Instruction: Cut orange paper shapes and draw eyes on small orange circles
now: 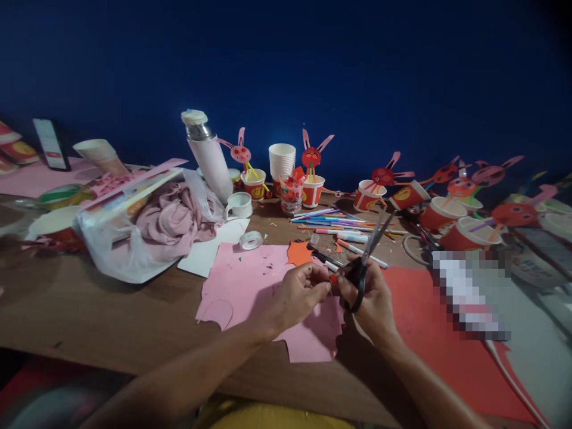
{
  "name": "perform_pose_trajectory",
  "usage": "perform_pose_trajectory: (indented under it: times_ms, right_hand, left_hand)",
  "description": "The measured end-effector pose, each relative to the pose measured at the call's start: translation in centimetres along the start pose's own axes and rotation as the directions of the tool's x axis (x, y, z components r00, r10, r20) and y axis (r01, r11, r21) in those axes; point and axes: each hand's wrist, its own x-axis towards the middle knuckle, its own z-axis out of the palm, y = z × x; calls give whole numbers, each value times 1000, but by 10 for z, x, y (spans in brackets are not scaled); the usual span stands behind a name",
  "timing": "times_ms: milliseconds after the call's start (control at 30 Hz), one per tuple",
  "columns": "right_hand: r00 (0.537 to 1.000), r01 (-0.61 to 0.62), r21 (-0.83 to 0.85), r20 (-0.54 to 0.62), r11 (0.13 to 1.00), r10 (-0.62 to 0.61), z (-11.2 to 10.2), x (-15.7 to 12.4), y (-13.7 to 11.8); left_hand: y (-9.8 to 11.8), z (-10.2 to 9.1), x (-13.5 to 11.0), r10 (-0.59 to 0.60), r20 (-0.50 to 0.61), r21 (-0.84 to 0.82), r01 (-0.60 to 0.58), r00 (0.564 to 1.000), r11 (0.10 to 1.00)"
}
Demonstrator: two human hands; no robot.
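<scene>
My right hand (373, 298) grips black-handled scissors (367, 253) whose blades point up and away, slightly parted. My left hand (299, 292) pinches a small red paper scrap (333, 277) right next to the scissors' handles. Both hands hover over a pink paper sheet (250, 280) with cut edges on the wooden table (89, 304). An orange jagged paper cut-out (299, 253) lies just beyond my left hand.
A red sheet (424, 333) lies at right. Coloured pens (339, 223), a tape roll (251, 240), a white flask (208, 152), stacked white cups (282, 159) and several red cup bunny figures (311, 176) line the back. A plastic bag with pink cloth (147, 229) sits left.
</scene>
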Motion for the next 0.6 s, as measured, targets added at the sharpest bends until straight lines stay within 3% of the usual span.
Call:
perform_pose_trajectory:
  times_ms: [233,600]
  right_hand:
    - [999,-18,43,28,999,17,4,-1,-3]
    - [989,-137,112,73,984,130,3,1,2]
  left_hand:
    - [12,0,0,-134,31,-126,137,991,983]
    - [14,0,1,-216,9,-233,212,976,949]
